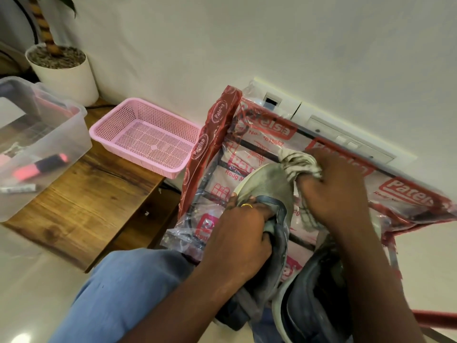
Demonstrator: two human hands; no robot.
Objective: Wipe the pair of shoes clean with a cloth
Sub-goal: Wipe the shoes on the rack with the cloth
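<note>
left hand (237, 231) clamped round shoe (267, 179) collar, toe pointing 12 o'clock; right hand (338, 191) nearer toe, bunching cloth (296, 162) at 1 o'clock

A wooden table (81, 209) stands on the pale floor (32, 280), against the wall. Three things sit on it: a clear tub (37, 154) at the left, a white pot (71, 75) behind the tub, and a pink basket (146, 139) at the back right corner. Just beside the table lies a red-printed plastic bag (247, 149) — spread out, far edge at the wall.
</note>
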